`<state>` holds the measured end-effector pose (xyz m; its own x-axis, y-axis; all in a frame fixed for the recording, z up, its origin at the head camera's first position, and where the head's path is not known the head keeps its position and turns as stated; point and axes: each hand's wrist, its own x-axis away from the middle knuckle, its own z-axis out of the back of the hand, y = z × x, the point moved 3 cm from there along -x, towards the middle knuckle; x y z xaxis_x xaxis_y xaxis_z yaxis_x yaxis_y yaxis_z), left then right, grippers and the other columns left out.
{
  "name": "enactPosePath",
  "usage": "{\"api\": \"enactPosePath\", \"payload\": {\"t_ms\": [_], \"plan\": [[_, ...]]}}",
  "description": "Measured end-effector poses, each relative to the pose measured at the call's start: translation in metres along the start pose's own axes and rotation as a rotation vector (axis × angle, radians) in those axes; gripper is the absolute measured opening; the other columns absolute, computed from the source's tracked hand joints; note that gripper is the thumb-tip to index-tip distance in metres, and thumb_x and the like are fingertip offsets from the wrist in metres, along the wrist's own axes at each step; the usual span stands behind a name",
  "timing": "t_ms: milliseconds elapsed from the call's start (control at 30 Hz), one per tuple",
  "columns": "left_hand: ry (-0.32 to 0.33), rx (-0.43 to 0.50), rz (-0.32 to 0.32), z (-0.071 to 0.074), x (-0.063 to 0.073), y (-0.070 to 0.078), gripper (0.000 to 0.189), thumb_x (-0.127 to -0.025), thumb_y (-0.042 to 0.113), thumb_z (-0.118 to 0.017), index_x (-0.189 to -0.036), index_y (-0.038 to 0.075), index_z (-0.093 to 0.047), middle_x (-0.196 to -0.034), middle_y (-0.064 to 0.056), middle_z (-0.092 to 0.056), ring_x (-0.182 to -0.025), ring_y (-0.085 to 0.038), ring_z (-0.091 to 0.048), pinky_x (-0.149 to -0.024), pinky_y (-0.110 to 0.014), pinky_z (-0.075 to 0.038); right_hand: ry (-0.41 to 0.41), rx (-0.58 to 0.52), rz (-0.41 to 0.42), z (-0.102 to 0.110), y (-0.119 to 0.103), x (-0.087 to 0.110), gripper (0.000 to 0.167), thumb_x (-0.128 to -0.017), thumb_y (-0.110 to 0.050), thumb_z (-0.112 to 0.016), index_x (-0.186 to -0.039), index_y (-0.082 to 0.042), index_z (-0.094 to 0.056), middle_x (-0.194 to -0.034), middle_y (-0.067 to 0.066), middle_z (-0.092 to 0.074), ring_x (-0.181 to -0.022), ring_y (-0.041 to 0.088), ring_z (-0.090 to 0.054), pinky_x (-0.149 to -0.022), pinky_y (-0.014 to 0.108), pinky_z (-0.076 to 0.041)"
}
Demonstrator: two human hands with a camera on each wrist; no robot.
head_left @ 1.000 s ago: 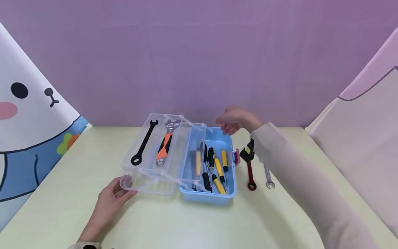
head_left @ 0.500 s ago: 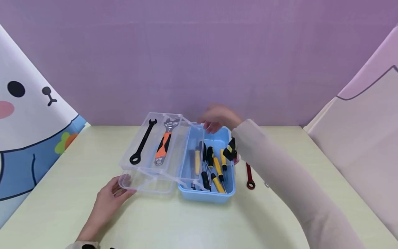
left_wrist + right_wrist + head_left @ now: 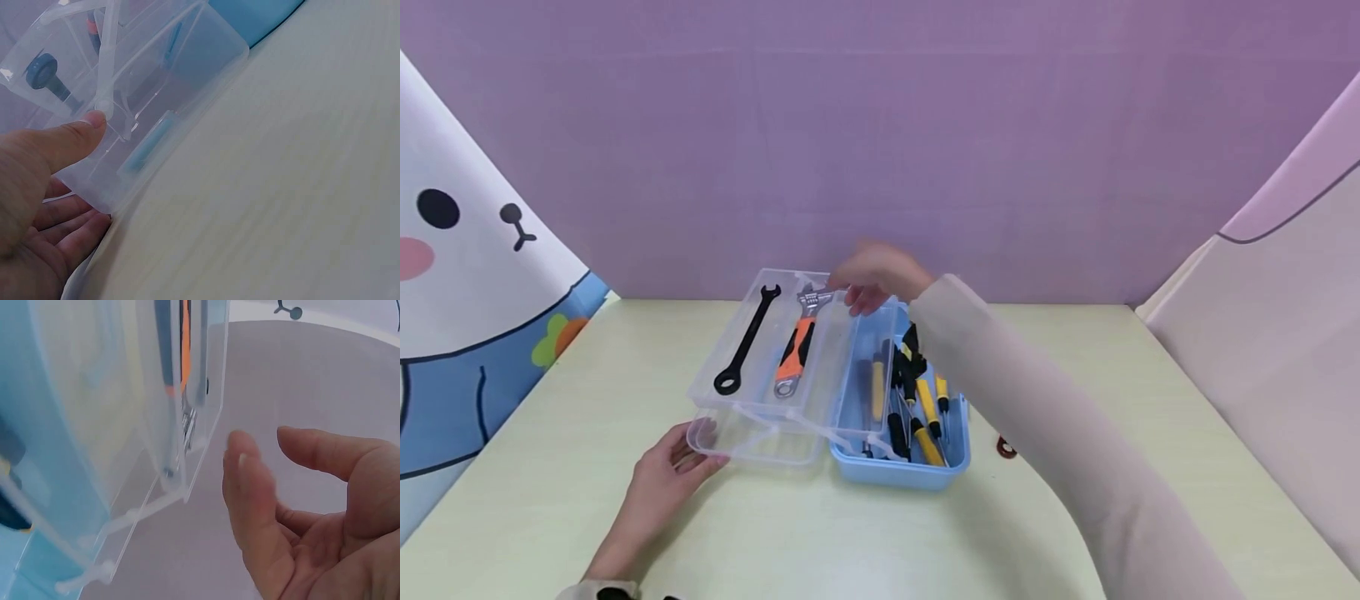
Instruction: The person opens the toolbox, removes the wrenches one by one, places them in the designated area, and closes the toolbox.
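- Key relation: upper tray lies left of the right hand, and toward the bench's near edge from its fingers. Fingers sit just beside the tray's far right corner; a gap shows in the right wrist view.
- Tray's long axis runs near edge to far edge of the bench, far end leaning a bit right. Its far end is close to the bench's far edge.
- Right hand is nearer that far end. Left hand is down at the near left corner of the lower clear shell (lid or lowest tray, can't tell).
- Right fingers: loosely bent, thumb standing apart, nothing held. Left: thumb and fingers pinching the shell's corner.
- Count, clear parts: two trays, upper plus middle tray, one shell. Middle tray overhangs the one blue box.
- Count, upper tray: one black wrench, one orange-handled adjustable wrench, side by side, apart, roughly along the tray. Adjustable's head is the end nearest the right fingers.
- Count, box: four yellow handles show; black handles partly covered, no sure number.
- On the bench, toward its right edge from the box: one red ring end, rest hidden by the right sleeve.
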<state>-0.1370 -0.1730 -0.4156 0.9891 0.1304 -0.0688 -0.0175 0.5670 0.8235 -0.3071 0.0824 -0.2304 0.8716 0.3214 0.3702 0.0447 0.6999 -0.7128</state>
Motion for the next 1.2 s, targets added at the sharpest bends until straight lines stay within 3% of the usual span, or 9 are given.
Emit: {"api": "enactPosePath", "payload": {"t_ms": [200, 367, 500, 600, 833, 1067, 1200], "plan": [[0.011, 0.002, -0.007, -0.001, 0.001, -0.001, 0.061, -0.084, 0.021, -0.074, -0.132, -0.004, -0.046, -0.129, -0.029, -0.055, -0.096, 0.019, -0.048, -0.081, -0.002, -0.048, -0.007, 0.043, -0.003, -0.011, -0.011, -0.006, 0.026, -0.091, -0.027, -0.064, -0.108, -0.008, -0.059, -0.075, 0.006, -0.059, -0.060, 0.017, -0.061, -0.065, 0.028, -0.061], [0.004, -0.020, -0.002, -0.003, 0.001, 0.000, 0.061, -0.084, 0.021, -0.074, -0.132, -0.003, -0.046, -0.129, -0.028, -0.056, -0.109, -0.013, -0.060, -0.082, -0.005, -0.050, 0.015, 0.034, -0.014, -0.019, -0.012, -0.009, 0.028, -0.089, -0.027, -0.067, -0.109, -0.009, -0.058, -0.079, 0.006, -0.060, -0.060, 0.017, -0.061, -0.063, 0.027, -0.060], [0.003, -0.024, 0.002, -0.004, 0.002, 0.001, 0.061, -0.084, 0.020, -0.074, -0.132, -0.004, -0.046, -0.129, -0.028, -0.056, -0.114, -0.030, -0.058, -0.083, -0.007, -0.051, 0.030, 0.031, -0.013, -0.028, -0.016, -0.013, 0.036, -0.088, -0.026, -0.068, -0.115, -0.010, -0.052, -0.099, 0.011, -0.063, -0.059, 0.017, -0.060, -0.072, 0.031, -0.061], [-0.003, -0.025, 0.013, -0.004, 0.003, 0.000, 0.062, -0.084, 0.021, -0.074, -0.133, -0.005, -0.045, -0.130, -0.029, -0.054, -0.116, -0.034, -0.056, -0.084, -0.010, -0.053, 0.037, 0.057, -0.005, -0.035, -0.021, -0.015, 0.042, -0.087, -0.026, -0.069, -0.121, -0.010, -0.051, -0.116, 0.011, -0.061, -0.062, 0.018, -0.061, -0.076, 0.033, -0.061], [-0.001, -0.024, 0.014, -0.005, 0.005, 0.000, 0.062, -0.084, 0.020, -0.074, -0.133, -0.005, -0.045, -0.129, -0.030, -0.054, -0.116, -0.033, -0.057, -0.084, -0.009, -0.052, 0.027, 0.163, -0.029, -0.046, -0.027, -0.015, 0.050, -0.088, -0.030, -0.067, -0.131, -0.010, -0.050, -0.126, 0.006, -0.058, -0.082, 0.022, -0.069, -0.071, 0.029, -0.061], [0.003, -0.021, 0.005, -0.007, 0.004, 0.000, 0.061, -0.084, 0.019, -0.074, -0.132, -0.004, -0.046, -0.129, -0.029, -0.055, -0.116, -0.034, -0.057, -0.083, -0.008, -0.052, 0.007, 0.206, -0.056, -0.050, -0.028, -0.017, 0.050, -0.090, -0.028, -0.066, -0.134, -0.013, -0.050, -0.138, 0.002, -0.051, -0.082, 0.023, -0.070, -0.073, 0.030, -0.061], [0.000, -0.024, 0.011, -0.007, 0.005, -0.001, 0.062, -0.084, 0.020, -0.074, -0.133, -0.005, -0.045, -0.129, -0.030, -0.055, -0.117, -0.036, -0.056, -0.084, -0.009, -0.052, 0.006, 0.218, -0.075, -0.053, -0.027, -0.020, 0.045, -0.089, -0.025, -0.066, -0.131, -0.014, -0.054, -0.136, 0.001, -0.052, -0.082, 0.023, -0.071, -0.073, 0.030, -0.061]]}}
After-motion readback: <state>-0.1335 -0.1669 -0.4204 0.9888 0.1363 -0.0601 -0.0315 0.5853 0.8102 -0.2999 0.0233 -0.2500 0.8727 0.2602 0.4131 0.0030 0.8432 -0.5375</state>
